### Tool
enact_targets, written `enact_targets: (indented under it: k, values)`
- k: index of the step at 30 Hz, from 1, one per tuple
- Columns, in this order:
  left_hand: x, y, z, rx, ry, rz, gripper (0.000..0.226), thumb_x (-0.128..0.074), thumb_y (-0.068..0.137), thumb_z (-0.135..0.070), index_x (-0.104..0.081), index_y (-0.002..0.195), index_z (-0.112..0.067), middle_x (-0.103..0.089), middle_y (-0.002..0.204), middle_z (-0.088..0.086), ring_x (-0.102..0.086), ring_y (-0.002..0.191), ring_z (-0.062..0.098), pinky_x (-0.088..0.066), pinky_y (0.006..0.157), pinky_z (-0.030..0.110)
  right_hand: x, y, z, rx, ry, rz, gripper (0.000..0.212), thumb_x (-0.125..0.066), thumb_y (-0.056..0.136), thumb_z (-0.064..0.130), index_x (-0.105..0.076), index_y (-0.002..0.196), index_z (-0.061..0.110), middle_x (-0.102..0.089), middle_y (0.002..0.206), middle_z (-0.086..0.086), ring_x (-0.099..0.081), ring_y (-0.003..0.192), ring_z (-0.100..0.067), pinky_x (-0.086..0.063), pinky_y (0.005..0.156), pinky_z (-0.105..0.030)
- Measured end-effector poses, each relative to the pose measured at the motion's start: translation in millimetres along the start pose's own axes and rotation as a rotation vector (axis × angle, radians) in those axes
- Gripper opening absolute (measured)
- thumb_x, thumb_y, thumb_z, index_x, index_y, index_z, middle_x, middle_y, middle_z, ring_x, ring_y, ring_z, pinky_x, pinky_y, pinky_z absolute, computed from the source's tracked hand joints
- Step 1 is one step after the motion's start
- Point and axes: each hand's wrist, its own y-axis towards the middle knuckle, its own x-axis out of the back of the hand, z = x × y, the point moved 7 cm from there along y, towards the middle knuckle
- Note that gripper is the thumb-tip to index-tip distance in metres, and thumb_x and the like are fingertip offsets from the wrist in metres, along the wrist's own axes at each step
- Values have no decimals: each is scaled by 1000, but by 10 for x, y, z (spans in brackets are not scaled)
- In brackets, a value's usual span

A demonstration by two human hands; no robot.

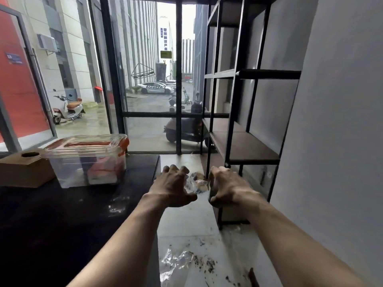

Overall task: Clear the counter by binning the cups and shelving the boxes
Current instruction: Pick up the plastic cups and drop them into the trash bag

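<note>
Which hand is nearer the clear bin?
Left. The left hand hovers off the counter's right edge, just right of the clear bin; the right hand is further right, by the shelf.

A clear lidded box and a cardboard box sit touching, seemingly, on the dark counter.

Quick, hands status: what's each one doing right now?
Left hand: open, fingers curled and spread, holding nothing, beside crumpled clear plastic.
Right hand: curled over something dark; cannot tell what, or whether it is gripped.
</note>
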Motion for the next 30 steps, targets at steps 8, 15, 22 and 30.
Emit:
enact_targets:
  k: [8,15,22,30]
  values:
    - [-520,302,-13,0,-50,20,83,-66,71,-54,-41,145,-25,-50,134,10,-41,126,30,-41,106,41,-315,252,-364,-26,-2,32,61,-79,69,24,-50,123,24,-58,116,-7,-62,108,-32,-53,86,-38]
    - [-1367,491,274,197,-55,87,77,-65,70,-53,-47,139,-25,-52,132,8,-44,123,28,-43,100,39,-1189,726,-730,70,41,120,55,-79,70,24,-51,117,21,-56,115,-6,-62,103,-33,-51,84,-39]
    - [-2591,313,756,461,-102,145,81,-60,64,-65,-47,133,-24,-52,128,8,-45,126,33,-42,106,52,-2575,925,-1063,159,112,285,50,-78,71,24,-51,114,20,-57,114,-7,-63,96,-35,-55,80,-42]
    - [-4231,-303,1340,689,-173,194,90,-49,57,-67,-51,136,-24,-50,126,9,-44,119,30,-45,102,50,-4465,667,-1232,205,120,471,50,-72,74,17,-50,118,14,-52,118,-9,-61,97,-37,-54,79,-45]
